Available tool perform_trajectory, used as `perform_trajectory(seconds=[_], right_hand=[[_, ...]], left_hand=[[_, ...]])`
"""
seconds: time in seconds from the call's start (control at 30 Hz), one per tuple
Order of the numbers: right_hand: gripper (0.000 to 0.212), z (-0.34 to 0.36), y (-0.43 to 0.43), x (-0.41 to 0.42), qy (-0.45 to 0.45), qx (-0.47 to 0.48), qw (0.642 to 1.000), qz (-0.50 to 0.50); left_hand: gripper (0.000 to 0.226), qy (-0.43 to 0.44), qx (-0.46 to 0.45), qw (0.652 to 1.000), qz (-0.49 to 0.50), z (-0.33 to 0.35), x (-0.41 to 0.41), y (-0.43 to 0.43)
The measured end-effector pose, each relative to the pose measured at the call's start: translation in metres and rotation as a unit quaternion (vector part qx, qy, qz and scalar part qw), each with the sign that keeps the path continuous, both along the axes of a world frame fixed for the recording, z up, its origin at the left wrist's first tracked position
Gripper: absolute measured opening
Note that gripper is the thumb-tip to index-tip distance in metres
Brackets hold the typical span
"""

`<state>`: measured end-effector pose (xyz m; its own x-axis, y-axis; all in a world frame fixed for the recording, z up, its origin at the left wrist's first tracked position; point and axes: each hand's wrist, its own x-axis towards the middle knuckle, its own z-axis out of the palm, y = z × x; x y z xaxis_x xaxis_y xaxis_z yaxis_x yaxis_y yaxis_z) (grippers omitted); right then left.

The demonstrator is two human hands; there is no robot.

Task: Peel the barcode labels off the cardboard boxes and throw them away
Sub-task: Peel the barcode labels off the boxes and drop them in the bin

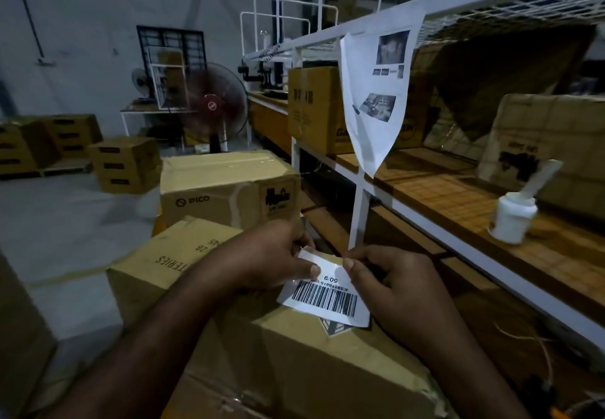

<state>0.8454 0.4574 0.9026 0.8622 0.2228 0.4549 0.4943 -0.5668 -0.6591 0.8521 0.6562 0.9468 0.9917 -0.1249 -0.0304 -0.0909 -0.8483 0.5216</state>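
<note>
Peeling is judged underway: the white paper barcode label [324,297] atop the near brown cardboard box [294,353] is pinched at its lifted far edge by the left hand [275,258] and the right hand [389,277], so a slow nearward pull seems called for.

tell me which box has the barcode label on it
The nearest box, lowest in view: the white barcode label sits on its top. The PICO box behind shows none.
</note>
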Motion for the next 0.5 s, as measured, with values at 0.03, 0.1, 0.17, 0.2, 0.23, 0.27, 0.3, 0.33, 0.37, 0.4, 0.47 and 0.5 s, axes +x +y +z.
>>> perform_trajectory(seconds=[0.03, 0.1, 0.17, 0.2, 0.23, 0.27, 0.3, 0.33, 0.37, 0.4, 0.47, 0.5], right_hand=[[0.017, 0.0, 0.0, 0.0, 0.003, 0.004, 1.0, -0.001], [0.016, 0.0, 0.001, 0.002, 0.01, 0.005, 1.0, -0.001], [0.017, 0.001, 0.001, 0.002, 0.014, 0.0, 1.0, 0.004], [0.017, 0.0, 0.002, 0.002, 0.016, -0.004, 1.0, 0.006], [0.017, 0.0, 0.002, 0.002, 0.019, -0.006, 1.0, 0.008], [0.016, 0.0, 0.002, 0.002, 0.021, -0.007, 1.0, 0.01], [0.016, 0.0, 0.002, 0.002, 0.023, -0.007, 1.0, 0.011], [0.017, 0.0, 0.001, 0.003, 0.021, -0.008, 1.0, 0.013], [0.018, 0.0, 0.001, 0.003, 0.018, -0.011, 1.0, 0.013], [0.02, 0.0, 0.001, 0.003, 0.015, -0.015, 1.0, 0.013], [0.022, -0.001, 0.001, 0.005, 0.012, -0.017, 1.0, 0.014], [0.023, -0.002, 0.0, 0.005, 0.009, -0.015, 1.0, 0.015]], left_hand=[[0.022, 0.008, 0.0, 1.0, -0.001, 0.001, 0.0, -0.001], [0.02, 0.007, 0.004, 1.0, 0.006, 0.003, -0.002, -0.003], [0.023, -0.006, 0.014, 0.999, 0.029, 0.003, -0.005, -0.007], [0.025, -0.016, 0.027, 0.999, 0.041, 0.002, -0.006, -0.009], [0.025, -0.026, 0.045, 0.997, 0.051, 0.002, -0.007, -0.011], [0.026, -0.034, 0.063, 0.996, 0.061, 0.003, -0.008, -0.014], [0.027, -0.037, 0.077, 0.994, 0.07, 0.003, -0.008, -0.017], [0.028, -0.037, 0.088, 0.993, 0.076, 0.004, -0.007, -0.02], [0.028, -0.037, 0.098, 0.991, 0.078, 0.006, -0.007, -0.022], [0.027, -0.035, 0.106, 0.991, 0.077, 0.008, -0.006, -0.024], [0.023, -0.026, 0.105, 0.991, 0.073, 0.011, -0.005, -0.026], [0.022, -0.021, 0.097, 0.992, 0.073, 0.012, -0.004, -0.027]])
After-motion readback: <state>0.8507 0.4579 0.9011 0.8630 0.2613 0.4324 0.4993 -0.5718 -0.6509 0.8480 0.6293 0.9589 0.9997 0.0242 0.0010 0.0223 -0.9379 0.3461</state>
